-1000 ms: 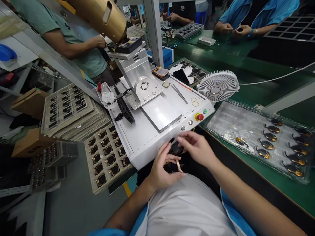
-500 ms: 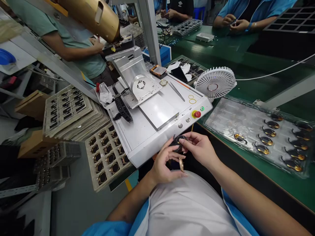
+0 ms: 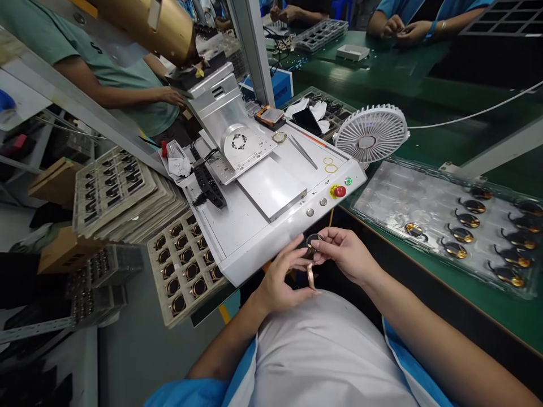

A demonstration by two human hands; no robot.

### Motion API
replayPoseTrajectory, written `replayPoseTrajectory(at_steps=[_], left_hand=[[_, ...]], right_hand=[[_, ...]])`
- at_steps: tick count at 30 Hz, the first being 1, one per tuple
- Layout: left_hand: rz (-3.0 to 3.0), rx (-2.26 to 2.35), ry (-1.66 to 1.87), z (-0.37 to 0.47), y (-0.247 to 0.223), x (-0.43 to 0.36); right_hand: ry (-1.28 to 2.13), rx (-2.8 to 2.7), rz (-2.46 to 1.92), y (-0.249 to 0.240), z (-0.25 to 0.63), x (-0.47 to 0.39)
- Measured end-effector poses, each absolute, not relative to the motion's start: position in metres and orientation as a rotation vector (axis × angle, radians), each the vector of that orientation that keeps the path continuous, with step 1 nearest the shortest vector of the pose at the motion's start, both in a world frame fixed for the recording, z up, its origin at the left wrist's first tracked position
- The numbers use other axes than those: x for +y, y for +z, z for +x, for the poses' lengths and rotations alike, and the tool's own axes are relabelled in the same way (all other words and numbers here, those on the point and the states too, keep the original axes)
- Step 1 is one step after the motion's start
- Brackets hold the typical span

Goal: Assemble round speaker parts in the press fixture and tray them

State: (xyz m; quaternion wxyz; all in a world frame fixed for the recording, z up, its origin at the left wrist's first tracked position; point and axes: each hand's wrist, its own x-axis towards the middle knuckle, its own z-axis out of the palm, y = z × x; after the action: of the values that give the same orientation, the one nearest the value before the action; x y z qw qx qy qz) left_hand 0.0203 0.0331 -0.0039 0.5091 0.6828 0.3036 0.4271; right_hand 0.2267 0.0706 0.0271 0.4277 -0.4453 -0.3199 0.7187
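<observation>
My left hand (image 3: 278,285) is closed, with a gold ring-shaped watch case (image 3: 311,277) pinched edge-on between its thumb and fingers. Just above the case, my right hand (image 3: 350,255) grips a round black watch part (image 3: 314,242) with thumb and fingertips. The left index fingertip reaches up beside that black part; whether it touches, I cannot tell. Both hands are close together in front of my white shirt, below the front edge of the white machine (image 3: 254,249). The underside of the black part is hidden by the fingers.
Left of the machine lies a tray of round watch cases (image 3: 159,294), beside stacked trays (image 3: 144,217). Tweezers (image 3: 303,151) and thin yellow rings (image 3: 330,168) rest on the machine, near a red button (image 3: 339,191). Rightward are a fan (image 3: 369,135) and a clear tray (image 3: 373,212) of tailed black parts.
The left fingers have straightened a little around the gold case. The black part has turned slightly in my right fingers. The head view has shifted slightly.
</observation>
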Motion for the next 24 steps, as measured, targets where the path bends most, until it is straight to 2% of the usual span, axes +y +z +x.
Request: replayPoseTrajectory(at_steps=[4,9,17,24], left_hand=[[1.170,0.684,1.210,0.021,-0.009,0.034],[0.962,0.717,1.268,0.023,-0.018,0.036],[0.974,0.749,1.260,0.019,-0.027,0.034],[0.987,0.757,1.284,0.017,-0.030,0.033]], right_hand=[[1.876,-0.763,-1.116,0.031,0.224,0.067],[2.037,-0.715,-1.070,0.042,0.207,0.054],[1.739,-0.902,-1.146,0.056,0.187,0.042],[1.730,-0.927,-1.129,0.057,0.180,0.042]])
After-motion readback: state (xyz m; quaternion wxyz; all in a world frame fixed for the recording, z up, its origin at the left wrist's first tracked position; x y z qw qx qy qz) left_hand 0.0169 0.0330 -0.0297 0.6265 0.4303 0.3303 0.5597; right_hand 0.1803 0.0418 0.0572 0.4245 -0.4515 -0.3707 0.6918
